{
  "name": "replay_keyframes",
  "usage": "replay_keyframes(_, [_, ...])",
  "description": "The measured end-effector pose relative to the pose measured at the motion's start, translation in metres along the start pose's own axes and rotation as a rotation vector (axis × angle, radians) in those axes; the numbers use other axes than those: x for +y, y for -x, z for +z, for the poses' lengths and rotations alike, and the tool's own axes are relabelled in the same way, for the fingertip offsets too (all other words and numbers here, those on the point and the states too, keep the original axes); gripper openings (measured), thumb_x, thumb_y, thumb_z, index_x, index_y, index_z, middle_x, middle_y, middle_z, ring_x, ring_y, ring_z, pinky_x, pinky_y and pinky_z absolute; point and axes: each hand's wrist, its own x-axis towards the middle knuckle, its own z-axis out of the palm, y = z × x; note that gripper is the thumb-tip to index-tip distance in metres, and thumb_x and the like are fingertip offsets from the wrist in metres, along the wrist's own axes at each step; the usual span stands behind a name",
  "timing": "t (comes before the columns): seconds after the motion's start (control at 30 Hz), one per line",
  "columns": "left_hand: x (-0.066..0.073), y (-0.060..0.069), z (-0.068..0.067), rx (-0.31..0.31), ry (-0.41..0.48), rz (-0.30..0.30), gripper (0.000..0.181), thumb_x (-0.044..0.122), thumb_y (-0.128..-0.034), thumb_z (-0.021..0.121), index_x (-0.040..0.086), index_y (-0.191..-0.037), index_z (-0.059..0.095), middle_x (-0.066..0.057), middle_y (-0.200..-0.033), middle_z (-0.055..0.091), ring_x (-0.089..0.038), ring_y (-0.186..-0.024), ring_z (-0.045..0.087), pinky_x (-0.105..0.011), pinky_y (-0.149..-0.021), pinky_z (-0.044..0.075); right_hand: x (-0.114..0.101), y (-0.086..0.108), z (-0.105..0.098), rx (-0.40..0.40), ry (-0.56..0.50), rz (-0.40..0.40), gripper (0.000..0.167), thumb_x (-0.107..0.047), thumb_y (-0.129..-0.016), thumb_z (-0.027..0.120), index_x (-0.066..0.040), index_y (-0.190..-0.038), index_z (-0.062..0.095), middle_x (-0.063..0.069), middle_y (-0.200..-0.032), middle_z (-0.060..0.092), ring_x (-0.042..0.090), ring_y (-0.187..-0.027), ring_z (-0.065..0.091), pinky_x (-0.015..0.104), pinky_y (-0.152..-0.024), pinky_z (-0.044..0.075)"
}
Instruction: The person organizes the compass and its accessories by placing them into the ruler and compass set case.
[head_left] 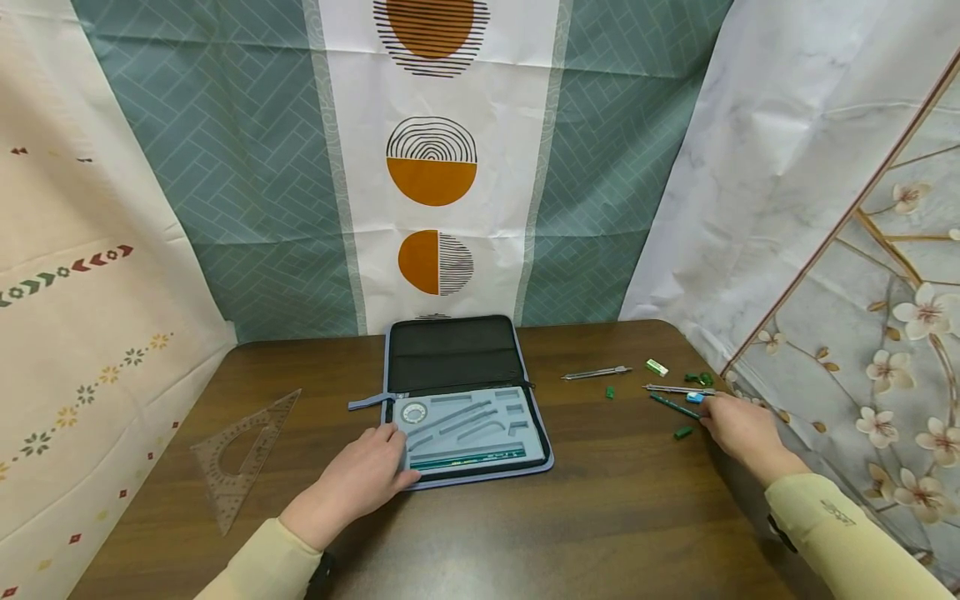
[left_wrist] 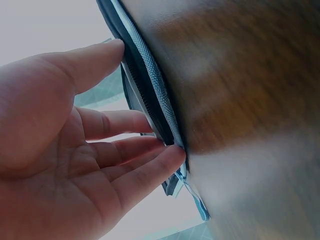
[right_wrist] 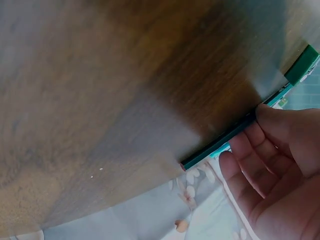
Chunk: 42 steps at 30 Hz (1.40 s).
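My left hand (head_left: 363, 473) rests on the near left corner of an open zip case (head_left: 540, 433), fingers touching its edge. In the left wrist view the fingertips lie along the case's zipped rim (left_wrist: 150, 70). The case holds a light blue moulded tray (head_left: 442, 404) with a dark green pencil (head_left: 468, 458) and a round white piece (head_left: 414, 412) in it. At the table's right side my right hand (head_left: 742, 427) pinches another dark green pencil (right_wrist: 220, 142) between thumb and fingers, close to the tabletop. A blue-and-white piece (head_left: 695, 398) lies beside that hand, partly covered.
A clear set square (head_left: 258, 450) lies at left. Right of the case are a metal compass (head_left: 596, 373), a small green piece (head_left: 610, 392), a green-and-white eraser (head_left: 656, 367), a second metal tool (head_left: 675, 389), green bits (head_left: 705, 379) and a green block (head_left: 683, 432). Curtains surround the table.
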Motion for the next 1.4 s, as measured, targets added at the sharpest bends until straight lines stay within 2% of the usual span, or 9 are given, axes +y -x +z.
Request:
replay_keyframes(0.27, [0.001, -0.001, -0.001, 0.002, -0.001, -0.003, 0.056, 0.033, -0.0958, 0.090, -0.012, -0.122, 0.068, -0.026, -0.122, 0.068, -0.040, -0.104, 0.066, -0.052, -0.087, 0.060, -0.002, 0.001, -0.001, 0.015, -0.008, -0.002, 0.014, -0.002, -0.095, 0.082, -0.007, -0.090, 0.070, 0.005, -0.081, 0.066, 0.025, -0.066, 0.063, 0.051, -0.057, 0.052])
replay_keyframes(0.5, [0.001, 0.000, -0.001, -0.011, 0.003, -0.013, 0.057, 0.033, -0.0959, 0.089, -0.012, -0.124, 0.068, -0.026, -0.123, 0.068, -0.039, -0.105, 0.066, -0.052, -0.088, 0.060, -0.006, -0.002, -0.002, 0.030, -0.017, 0.005, 0.021, -0.003, -0.096, 0.082, -0.011, -0.088, 0.064, 0.003, -0.080, 0.064, 0.026, -0.068, 0.063, 0.051, -0.058, 0.051])
replay_keyframes(0.73, [0.002, 0.000, -0.003, -0.011, 0.004, -0.016, 0.057, 0.033, -0.0959, 0.089, -0.012, -0.124, 0.068, -0.026, -0.124, 0.068, -0.039, -0.105, 0.066, -0.052, -0.088, 0.060, -0.016, -0.007, -0.003, 0.085, -0.029, -0.045, 0.018, -0.003, -0.095, 0.083, -0.010, -0.092, 0.067, 0.004, -0.083, 0.067, 0.026, -0.067, 0.063, 0.051, -0.055, 0.051])
replay_keyframes(1.03, [0.002, 0.000, -0.004, -0.007, -0.001, -0.016, 0.056, 0.033, -0.0959, 0.090, -0.011, -0.123, 0.068, -0.025, -0.123, 0.068, -0.038, -0.104, 0.066, -0.050, -0.087, 0.060, -0.044, -0.017, -0.006, 0.122, -0.031, -0.107, 0.015, -0.005, -0.094, 0.086, -0.010, -0.096, 0.073, 0.002, -0.087, 0.069, 0.020, -0.068, 0.064, 0.045, -0.053, 0.052])
replay_keyframes(1.23, [0.002, 0.001, -0.005, -0.001, 0.000, -0.006, 0.055, 0.032, -0.0963, 0.089, -0.012, -0.123, 0.068, -0.026, -0.124, 0.068, -0.040, -0.106, 0.067, -0.051, -0.087, 0.060, -0.064, -0.025, -0.006, 0.170, -0.041, -0.148, 0.020, -0.003, -0.092, 0.087, -0.012, -0.090, 0.070, 0.000, -0.082, 0.064, 0.018, -0.064, 0.057, 0.042, -0.051, 0.048])
replay_keyframes(1.4, [0.002, 0.000, -0.003, -0.010, 0.007, -0.011, 0.056, 0.032, -0.0965, 0.089, -0.012, -0.124, 0.068, -0.026, -0.125, 0.068, -0.041, -0.108, 0.066, -0.052, -0.089, 0.060, -0.082, -0.031, -0.006, 0.196, -0.053, -0.167, 0.022, -0.004, -0.092, 0.089, -0.014, -0.089, 0.069, 0.000, -0.082, 0.066, 0.019, -0.067, 0.062, 0.042, -0.053, 0.050])
